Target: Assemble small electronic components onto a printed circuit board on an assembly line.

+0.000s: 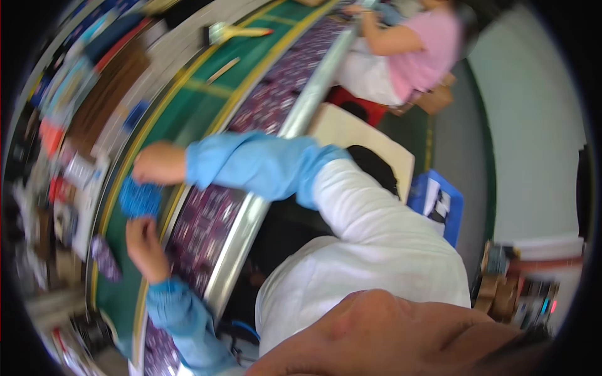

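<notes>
A bright blue, rough-textured bundle (139, 197) lies over the green belt, between my two hands. My right hand (160, 164) is closed at its upper edge, with the fingers curled and partly hidden. At the lower edge my left hand (147, 247) has bent fingertips drawn together against the bundle. Both hands are somewhat blurred, and what exactly the blue bundle is does not show. Close to my left hand, a purple patterned, oblong thing (105, 258) rests on the green belt (116, 291). Light blue sleeve covers reach to both wrists.
A purple patterned ledge (204, 219) with a metal rail (235, 250) runs between me and the belt. Farther up the belt lie a stick (223, 70) and a yellow-handled tool (244, 32). A co-worker in pink (429, 41) sits beyond. A blue bin (454, 216) stands behind me.
</notes>
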